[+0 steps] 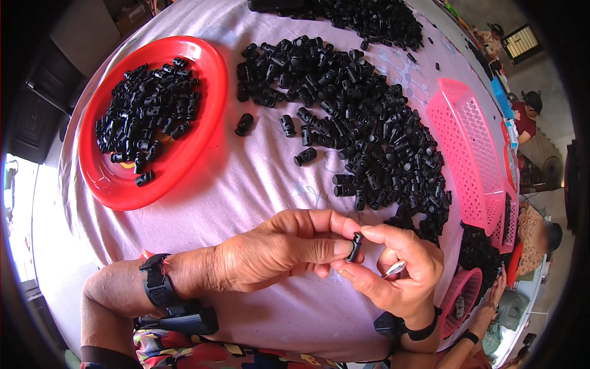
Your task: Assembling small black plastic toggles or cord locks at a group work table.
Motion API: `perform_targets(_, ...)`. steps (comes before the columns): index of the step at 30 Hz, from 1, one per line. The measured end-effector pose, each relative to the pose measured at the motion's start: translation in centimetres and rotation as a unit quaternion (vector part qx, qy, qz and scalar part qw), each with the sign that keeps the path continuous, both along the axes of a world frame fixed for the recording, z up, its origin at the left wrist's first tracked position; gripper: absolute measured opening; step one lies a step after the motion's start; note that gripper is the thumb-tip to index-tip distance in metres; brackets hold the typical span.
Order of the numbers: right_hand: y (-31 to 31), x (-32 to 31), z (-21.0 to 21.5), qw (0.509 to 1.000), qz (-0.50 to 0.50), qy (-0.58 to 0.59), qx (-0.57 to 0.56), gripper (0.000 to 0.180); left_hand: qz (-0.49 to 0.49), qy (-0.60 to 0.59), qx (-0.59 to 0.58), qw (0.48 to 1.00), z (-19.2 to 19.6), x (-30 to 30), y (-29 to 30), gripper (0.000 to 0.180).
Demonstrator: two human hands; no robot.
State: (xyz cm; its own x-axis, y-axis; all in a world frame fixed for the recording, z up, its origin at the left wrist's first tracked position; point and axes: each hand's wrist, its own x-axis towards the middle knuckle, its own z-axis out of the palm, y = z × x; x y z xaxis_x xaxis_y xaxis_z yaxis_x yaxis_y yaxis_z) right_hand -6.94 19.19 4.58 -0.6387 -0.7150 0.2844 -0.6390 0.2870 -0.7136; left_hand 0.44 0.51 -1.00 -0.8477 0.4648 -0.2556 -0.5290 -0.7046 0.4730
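Note:
In front of my body both hands meet at a small black plastic cord lock part (354, 246). My left hand (270, 249) is closed, pinching it between thumb and forefinger. My right hand (399, 270) is closed too, its thumb and forefinger at the two ends of the part. A small whitish thing (396, 268) with a thin tip shows among the right hand's curled fingers; its kind is unclear. Beyond the hands spreads a big loose pile of black cord locks (375, 132). At the left, a red plate (216, 80) bears a heap of similar pieces (144, 111).
A second black pile (369, 21) lies at the far edge. Pink perforated baskets (470, 147) stand at the right, with a round pink basket (464, 295) nearer. Another person's forearm (482, 320) reaches in at lower right. Pink patterned cloth (258, 178) covers the table.

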Motion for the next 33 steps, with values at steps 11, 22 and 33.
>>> perform_targets(11,-0.1,0.2,-0.8,0.991,0.005,0.132,-0.021,0.042,0.009,0.004,-0.015,1.0,0.5,-0.2,0.1,0.024)
perform_targets(22,0.6,0.2,-0.8,0.954,0.05,0.294,0.033,0.033,0.025,-0.01,-0.023,0.999,0.6,-0.2,0.3,0.018)
perform_targets(33,0.1,0.7,-0.4,0.993,-0.008,0.121,-0.011,0.034,0.018,-0.005,-0.005,1.0,0.3,-0.1,0.4,0.018)
